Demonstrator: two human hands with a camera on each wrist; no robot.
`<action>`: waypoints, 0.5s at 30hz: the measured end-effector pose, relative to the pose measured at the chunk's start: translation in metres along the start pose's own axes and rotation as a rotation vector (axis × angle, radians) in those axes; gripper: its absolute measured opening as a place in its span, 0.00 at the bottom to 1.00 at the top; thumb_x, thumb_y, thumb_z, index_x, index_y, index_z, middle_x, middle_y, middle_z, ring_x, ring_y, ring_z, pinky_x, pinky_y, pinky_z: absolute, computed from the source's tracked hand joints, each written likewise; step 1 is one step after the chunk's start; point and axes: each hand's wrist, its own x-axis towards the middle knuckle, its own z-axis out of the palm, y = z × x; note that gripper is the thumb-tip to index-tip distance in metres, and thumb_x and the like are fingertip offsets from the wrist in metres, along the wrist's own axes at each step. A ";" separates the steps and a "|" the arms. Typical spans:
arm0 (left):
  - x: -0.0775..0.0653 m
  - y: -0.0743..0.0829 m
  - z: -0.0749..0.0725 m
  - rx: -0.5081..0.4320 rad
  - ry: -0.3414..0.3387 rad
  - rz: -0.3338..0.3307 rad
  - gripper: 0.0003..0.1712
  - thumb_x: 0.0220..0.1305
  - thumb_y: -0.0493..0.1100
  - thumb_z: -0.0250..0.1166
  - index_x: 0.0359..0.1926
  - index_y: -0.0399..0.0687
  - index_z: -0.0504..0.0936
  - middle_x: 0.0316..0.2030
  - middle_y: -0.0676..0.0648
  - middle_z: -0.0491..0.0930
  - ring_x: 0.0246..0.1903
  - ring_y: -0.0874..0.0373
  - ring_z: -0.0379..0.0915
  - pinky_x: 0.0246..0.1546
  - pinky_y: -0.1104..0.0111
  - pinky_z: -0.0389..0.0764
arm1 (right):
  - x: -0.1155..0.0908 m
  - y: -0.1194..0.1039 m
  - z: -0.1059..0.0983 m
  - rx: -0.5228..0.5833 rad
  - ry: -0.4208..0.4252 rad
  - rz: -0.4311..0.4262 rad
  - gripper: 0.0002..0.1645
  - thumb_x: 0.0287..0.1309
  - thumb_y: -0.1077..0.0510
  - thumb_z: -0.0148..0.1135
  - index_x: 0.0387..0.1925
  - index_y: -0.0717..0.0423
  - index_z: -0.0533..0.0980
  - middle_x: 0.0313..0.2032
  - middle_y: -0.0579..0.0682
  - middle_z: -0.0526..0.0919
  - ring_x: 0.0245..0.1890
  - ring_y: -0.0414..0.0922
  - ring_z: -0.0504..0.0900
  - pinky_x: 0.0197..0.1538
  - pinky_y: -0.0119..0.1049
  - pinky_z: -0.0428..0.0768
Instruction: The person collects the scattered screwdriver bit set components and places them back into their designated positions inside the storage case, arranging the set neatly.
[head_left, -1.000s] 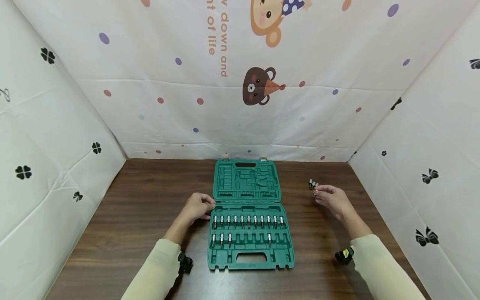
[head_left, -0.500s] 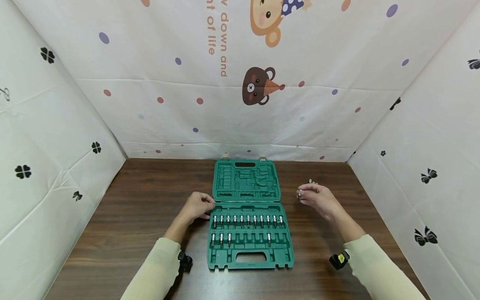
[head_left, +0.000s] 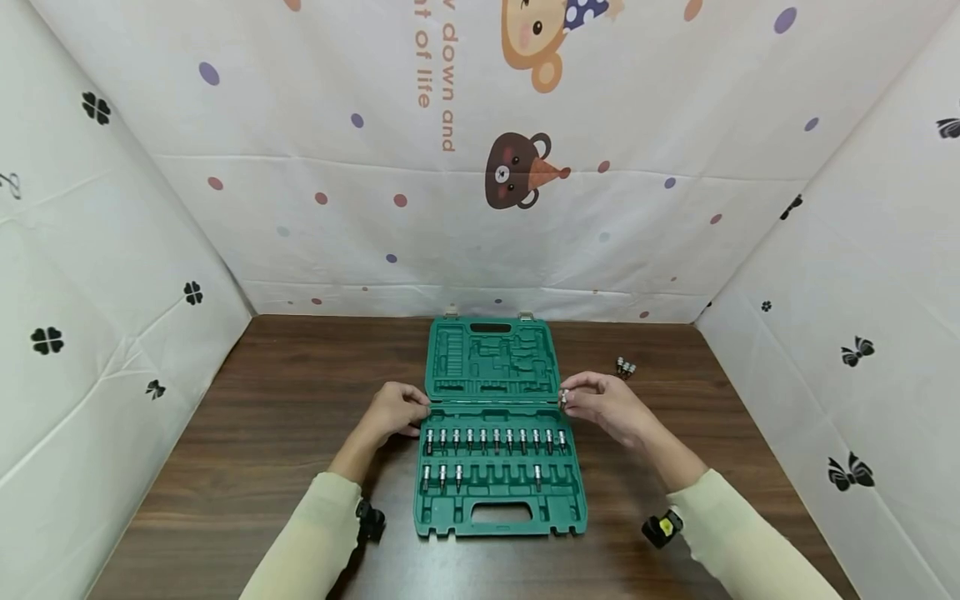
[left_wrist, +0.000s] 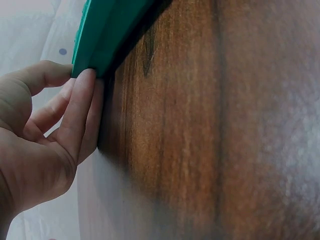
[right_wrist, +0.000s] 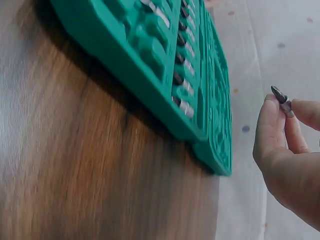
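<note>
A green plastic tool case (head_left: 450, 510) lies open and flat on the table, lid folded away. A full row of bit sockets (head_left: 497, 442) sits in its upper slots; the lower row has three at the left and one (head_left: 537, 477) towards the right. My left hand (head_left: 393, 410) holds the case's left side near the hinge, thumb on the rim and fingers against the wall (left_wrist: 97, 55). Between thumb and fingertips, my right hand (head_left: 609, 410) pinches a bit socket (right_wrist: 280, 96) with a pointed dark tip. It is beside the case's right edge near the hinge.
Several loose bit sockets (head_left: 625, 367) lie on the wooden table (head_left: 315, 375) at the back right. Patterned white cloth (head_left: 360, 225) hangs behind the table and along both sides. Several lower-row slots (head_left: 495, 477) in the case hold nothing.
My right hand has carried the bit socket left from the loose group to the case's right edge, uncovering the loose ones. My left hand keeps its place on the case.
</note>
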 end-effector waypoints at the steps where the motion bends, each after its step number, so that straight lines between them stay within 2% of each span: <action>1: 0.000 0.000 0.000 0.001 -0.001 0.001 0.05 0.68 0.33 0.67 0.43 0.36 0.86 0.41 0.40 0.82 0.36 0.51 0.82 0.30 0.61 0.90 | 0.000 0.000 0.004 0.002 -0.012 0.001 0.20 0.73 0.63 0.61 0.59 0.72 0.72 0.46 0.51 0.85 0.47 0.43 0.87 0.59 0.41 0.86; 8: 0.000 -0.001 0.000 -0.005 -0.006 0.005 0.06 0.68 0.33 0.66 0.43 0.36 0.86 0.41 0.40 0.82 0.36 0.52 0.82 0.30 0.61 0.90 | 0.001 0.001 0.028 0.012 -0.086 -0.005 0.16 0.71 0.64 0.62 0.56 0.69 0.75 0.44 0.51 0.86 0.45 0.42 0.87 0.57 0.40 0.87; 15: -0.001 0.002 -0.001 -0.020 -0.007 0.009 0.06 0.68 0.32 0.66 0.43 0.35 0.86 0.41 0.39 0.84 0.34 0.53 0.82 0.29 0.61 0.90 | 0.004 0.003 0.049 -0.029 -0.123 0.004 0.17 0.71 0.63 0.63 0.55 0.69 0.76 0.45 0.52 0.86 0.46 0.45 0.88 0.57 0.43 0.87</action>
